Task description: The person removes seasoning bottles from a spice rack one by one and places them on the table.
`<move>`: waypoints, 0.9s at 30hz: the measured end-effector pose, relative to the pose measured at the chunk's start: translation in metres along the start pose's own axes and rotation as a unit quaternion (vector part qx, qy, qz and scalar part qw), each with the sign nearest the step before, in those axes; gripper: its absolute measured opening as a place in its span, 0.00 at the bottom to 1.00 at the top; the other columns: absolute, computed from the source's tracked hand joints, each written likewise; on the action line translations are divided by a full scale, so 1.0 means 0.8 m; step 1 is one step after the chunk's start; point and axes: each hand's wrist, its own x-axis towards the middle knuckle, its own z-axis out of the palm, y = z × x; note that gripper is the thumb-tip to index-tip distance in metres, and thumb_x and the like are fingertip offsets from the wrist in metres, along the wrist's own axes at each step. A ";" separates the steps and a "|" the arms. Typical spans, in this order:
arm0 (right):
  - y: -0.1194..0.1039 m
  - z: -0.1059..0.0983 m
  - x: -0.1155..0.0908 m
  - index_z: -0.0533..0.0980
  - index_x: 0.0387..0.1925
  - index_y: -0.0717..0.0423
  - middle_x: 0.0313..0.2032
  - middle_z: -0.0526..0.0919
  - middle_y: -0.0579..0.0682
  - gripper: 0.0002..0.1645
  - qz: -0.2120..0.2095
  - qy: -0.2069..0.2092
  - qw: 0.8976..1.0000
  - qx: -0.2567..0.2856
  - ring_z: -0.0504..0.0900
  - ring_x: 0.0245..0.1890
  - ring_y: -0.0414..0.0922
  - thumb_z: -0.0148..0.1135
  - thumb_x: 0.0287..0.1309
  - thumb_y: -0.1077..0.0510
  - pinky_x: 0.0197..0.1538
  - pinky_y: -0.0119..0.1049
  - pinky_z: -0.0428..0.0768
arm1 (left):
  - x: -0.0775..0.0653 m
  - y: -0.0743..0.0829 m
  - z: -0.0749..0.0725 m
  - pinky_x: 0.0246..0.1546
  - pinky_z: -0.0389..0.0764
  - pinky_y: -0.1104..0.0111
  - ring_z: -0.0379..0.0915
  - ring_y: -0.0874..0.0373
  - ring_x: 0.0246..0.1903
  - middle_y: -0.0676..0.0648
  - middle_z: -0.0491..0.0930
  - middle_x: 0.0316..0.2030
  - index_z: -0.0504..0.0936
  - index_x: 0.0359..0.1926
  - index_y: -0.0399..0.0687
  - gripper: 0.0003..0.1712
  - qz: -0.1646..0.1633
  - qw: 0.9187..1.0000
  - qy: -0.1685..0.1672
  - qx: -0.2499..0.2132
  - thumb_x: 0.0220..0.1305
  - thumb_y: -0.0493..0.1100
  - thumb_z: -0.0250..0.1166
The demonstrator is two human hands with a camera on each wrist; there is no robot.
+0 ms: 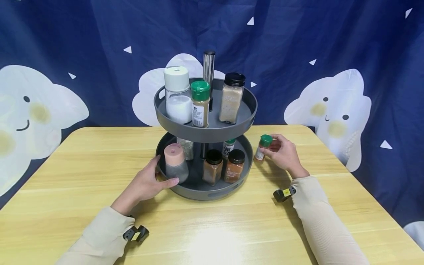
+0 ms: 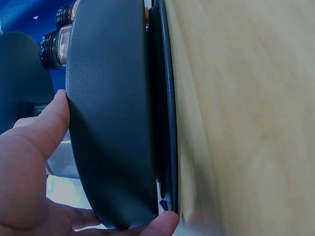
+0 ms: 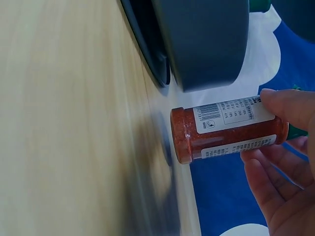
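My left hand [image 1: 150,181] grips the left side of the lower tier [image 1: 198,195] of a dark grey two-tier spice turntable. In the left wrist view its thumb lies at the tier wall's top edge, with fingertips low by the base. Inside the lower tier, a pink-lidded shaker [image 1: 176,167] stands close to that thumb. To the right of the turntable, my right hand [image 1: 282,152] pinches a green-capped spice jar [image 3: 229,129] between thumb and fingers. Red spice fills the jar, which carries white labels. Its bottom is held just above the tabletop.
On the upper tier [image 1: 205,133] stand a white-lidded shaker [image 1: 178,99], a green-capped jar [image 1: 200,106] and a black-lidded jar [image 1: 232,99]. Two black-lidded jars [image 1: 212,169] and other jars share the lower tier. The wooden table [image 1: 82,176] ends at a blue curtain [image 1: 275,48].
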 end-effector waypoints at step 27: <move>0.004 0.005 -0.001 0.70 0.51 0.67 0.41 0.83 0.68 0.30 0.008 -0.010 1.000 -0.001 0.84 0.38 0.58 0.73 0.47 0.61 0.44 0.54 0.82 | 0.001 0.004 -0.002 0.61 0.64 0.41 0.58 0.32 0.62 0.28 0.57 0.67 0.43 0.72 0.37 0.59 0.003 1.000 -0.006 0.006 0.55 0.61 0.67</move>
